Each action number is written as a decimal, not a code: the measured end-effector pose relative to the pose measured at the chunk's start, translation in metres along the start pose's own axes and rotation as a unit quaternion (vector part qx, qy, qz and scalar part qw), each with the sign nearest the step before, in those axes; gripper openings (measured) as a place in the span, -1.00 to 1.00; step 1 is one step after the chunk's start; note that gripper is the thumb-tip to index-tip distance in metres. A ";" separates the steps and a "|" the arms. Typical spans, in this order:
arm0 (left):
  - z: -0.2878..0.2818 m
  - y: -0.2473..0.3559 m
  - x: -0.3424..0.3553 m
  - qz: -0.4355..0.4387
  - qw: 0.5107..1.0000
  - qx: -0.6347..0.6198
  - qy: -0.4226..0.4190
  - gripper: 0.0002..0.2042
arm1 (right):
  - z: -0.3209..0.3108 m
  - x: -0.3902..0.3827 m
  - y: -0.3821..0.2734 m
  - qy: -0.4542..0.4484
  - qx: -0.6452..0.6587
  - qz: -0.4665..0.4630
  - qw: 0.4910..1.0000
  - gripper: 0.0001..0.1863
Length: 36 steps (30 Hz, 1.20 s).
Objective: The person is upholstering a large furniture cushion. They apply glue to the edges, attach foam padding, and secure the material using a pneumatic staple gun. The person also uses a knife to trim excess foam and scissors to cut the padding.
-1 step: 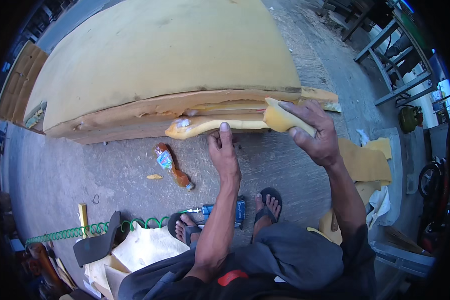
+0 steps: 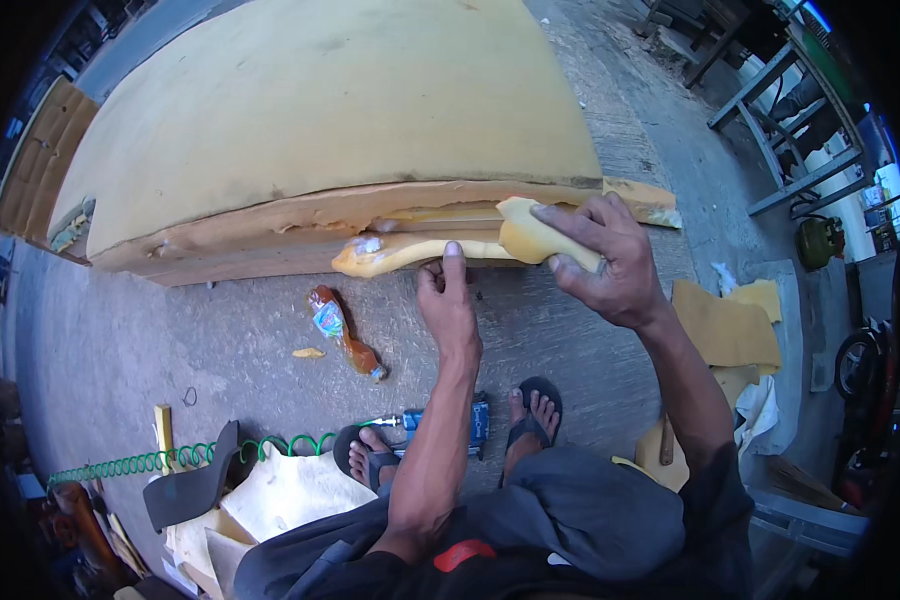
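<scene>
We see right fingers (image 2: 576, 229) grip curled yellow foam (image 2: 530, 238), left fingers (image 2: 455, 268) pinch a cream foam strip (image 2: 405, 259); tugging could tear either.

Room right of bottle (image 2: 344, 332), foam block (image 2: 340, 110) beyond

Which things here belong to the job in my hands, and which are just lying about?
In the job: yellow foam piece in right hand; foam strip touched by left hand; large foam block.

Apparently lying about: small foam scrap; white sheet; flat black piece.
</scene>
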<state>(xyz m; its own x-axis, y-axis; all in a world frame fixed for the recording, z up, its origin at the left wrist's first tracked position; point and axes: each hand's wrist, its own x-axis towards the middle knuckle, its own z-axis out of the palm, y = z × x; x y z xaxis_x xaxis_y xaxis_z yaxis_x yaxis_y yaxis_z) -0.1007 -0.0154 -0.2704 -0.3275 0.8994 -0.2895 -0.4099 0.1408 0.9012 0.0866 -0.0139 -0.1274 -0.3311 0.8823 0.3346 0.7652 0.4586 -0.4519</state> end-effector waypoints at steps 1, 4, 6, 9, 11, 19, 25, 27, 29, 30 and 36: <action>0.003 0.003 0.001 -0.049 0.999 -0.010 0.003 -0.69 | 0.016 0.014 -0.005 0.008 -0.033 -0.054 0.998 -0.41; -0.008 -0.010 -0.009 -0.023 0.996 -0.085 -0.016 -0.70 | 0.057 0.041 -0.019 0.043 -0.138 -0.235 0.961 -0.55; -0.019 -0.028 -0.015 -0.021 0.993 -0.115 -0.014 -0.68 | 0.088 0.051 -0.020 0.040 -0.202 -0.283 0.937 -0.65; -0.018 -0.029 -0.024 -0.035 0.991 -0.129 -0.002 -0.66 | 0.091 0.047 -0.005 0.031 -0.288 -0.280 0.915 -0.76; -0.018 -0.022 -0.024 -0.025 0.992 -0.126 -0.020 -0.64 | 0.075 0.036 0.015 0.019 -0.324 -0.258 0.910 -0.78; -0.004 -0.019 -0.017 0.007 0.987 -0.157 -0.032 -0.74 | -0.015 -0.073 0.119 -0.017 -0.394 -0.056 0.917 -0.64; 0.004 -0.024 -0.004 0.056 0.983 -0.174 -0.009 -0.76 | -0.007 -0.053 0.105 0.008 -0.303 -0.143 0.942 -0.57; -0.007 -0.020 0.005 0.066 0.983 -0.174 0.001 -0.76 | 0.005 -0.022 0.111 -0.005 -0.327 -0.181 0.928 -0.60; -0.009 -0.016 0.008 0.066 0.978 -0.197 0.016 -0.82 | 0.007 -0.030 0.116 -0.026 -0.349 -0.126 0.928 -0.64; -0.006 -0.025 0.011 0.081 0.981 -0.178 0.000 -0.84 | 0.011 -0.047 0.127 0.004 -0.389 -0.071 0.919 -0.68; -0.012 -0.016 0.028 -0.060 0.962 -0.209 -0.168 -0.70 | 0.019 -0.236 0.187 0.079 -0.003 0.448 0.891 -0.43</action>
<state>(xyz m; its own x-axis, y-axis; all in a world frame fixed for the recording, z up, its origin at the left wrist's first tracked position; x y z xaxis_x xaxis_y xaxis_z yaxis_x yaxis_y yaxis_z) -0.1133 0.0030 -0.2968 0.0078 0.9798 -0.1996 -0.7568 0.1362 0.6393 0.2975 -0.1339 -0.3062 0.4951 0.8676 -0.0455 0.6861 -0.4226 -0.5922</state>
